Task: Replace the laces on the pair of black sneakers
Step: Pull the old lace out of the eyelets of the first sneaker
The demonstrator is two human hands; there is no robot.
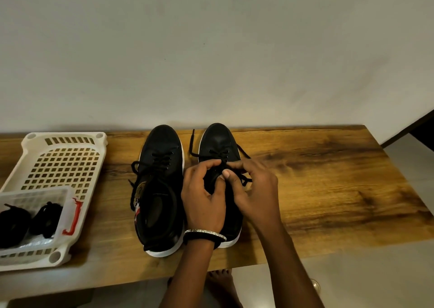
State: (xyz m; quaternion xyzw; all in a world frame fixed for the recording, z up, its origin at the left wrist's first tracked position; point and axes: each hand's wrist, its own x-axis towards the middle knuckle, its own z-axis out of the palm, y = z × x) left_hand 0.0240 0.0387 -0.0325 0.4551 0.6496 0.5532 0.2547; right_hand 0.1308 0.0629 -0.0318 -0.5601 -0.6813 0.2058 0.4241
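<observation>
1. On the table (pixel 328 190) we have the left sneaker (pixel 162 190) and the right sneaker (pixel 218 141) side by side, toes far.
2. Our left hand (pixel 204 197) and right hand (pixel 253 190) meet on the right sneaker's lace (pixel 192 141).
3. Left of them lies a basket (pixel 63 136); a container (pixel 68 195) in its near end holds laces (pixel 14 225).

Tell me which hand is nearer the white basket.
Left. The left hand is on the laces of the sneaker farther from the white basket, with the other sneaker between them. The right hand is beside it, on the side away from the basket.
</observation>
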